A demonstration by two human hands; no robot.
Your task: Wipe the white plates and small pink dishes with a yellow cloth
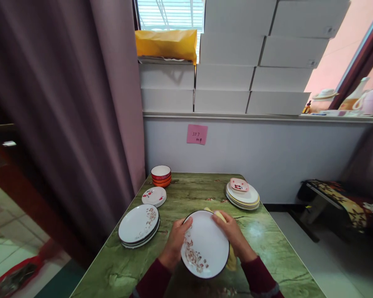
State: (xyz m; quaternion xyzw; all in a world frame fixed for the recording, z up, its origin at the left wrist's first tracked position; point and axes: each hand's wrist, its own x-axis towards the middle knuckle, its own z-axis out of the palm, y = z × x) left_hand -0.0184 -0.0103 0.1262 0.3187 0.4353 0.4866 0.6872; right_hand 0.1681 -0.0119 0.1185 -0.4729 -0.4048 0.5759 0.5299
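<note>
A white plate [209,246] with a dark rim and brown flowers is held up over the near part of the table. My left hand [174,242] grips its left edge, thumb on the face. At the upper right edge, my right hand [231,234] is closed on the plate together with a yellow cloth [231,261], which hangs behind the plate and is mostly hidden. To the left of my left hand sits a stack of similar flowered plates [136,223].
On the green marbled table [192,190], small flowered plates [153,195] and stacked red and orange bowls [161,173] stand at the back left. At the back right, a pink dish [238,185] tops a plate stack [248,198]. A curtain [112,103] borders the left side.
</note>
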